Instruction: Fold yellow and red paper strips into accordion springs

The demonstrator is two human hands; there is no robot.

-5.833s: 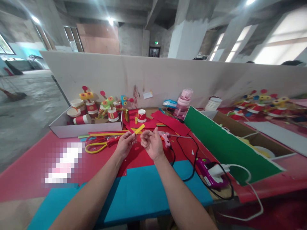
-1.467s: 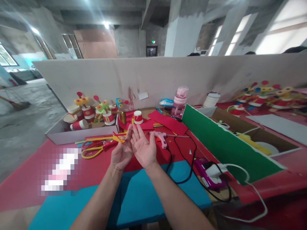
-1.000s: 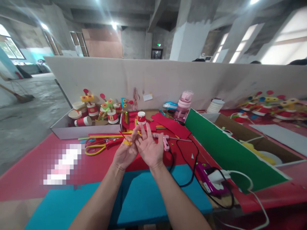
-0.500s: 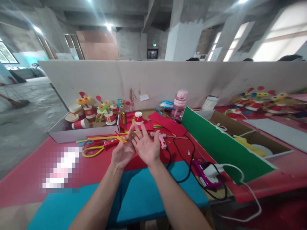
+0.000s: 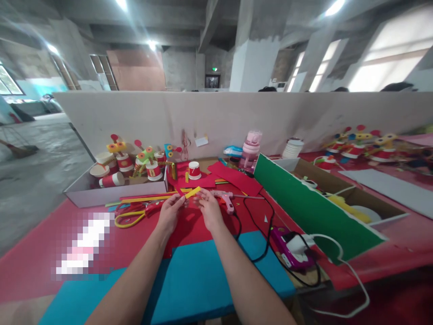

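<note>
My left hand [image 5: 172, 210] is closed on a red paper strip [image 5: 180, 192] and the lower end of a yellow paper strip [image 5: 193, 192], pinched between thumb and fingers. At the yellow strip's upper right end, the fingertips of my right hand [image 5: 210, 208] meet the paper, the fingers curled. Both hands are above the red tabletop. Just beyond them stands a red and white paper cup [image 5: 194, 170]. A pink glue gun [image 5: 228, 201] lies right of my right hand. Yellow-handled scissors [image 5: 130, 220] lie left of my left hand, beside long coloured strips [image 5: 149, 197].
At the left, a white box [image 5: 115, 194] holds cups and paper-cup figures. A green-sided box [image 5: 311, 212] stands at the right, near a purple power strip [image 5: 292, 248] with trailing cables. Blue padding [image 5: 203, 280] covers the front edge; a pale partition [image 5: 216, 117] rises behind.
My right hand has turned from an open palm to curled fingers at the yellow strip. The strips in my left hand now point up and right, between both hands.
</note>
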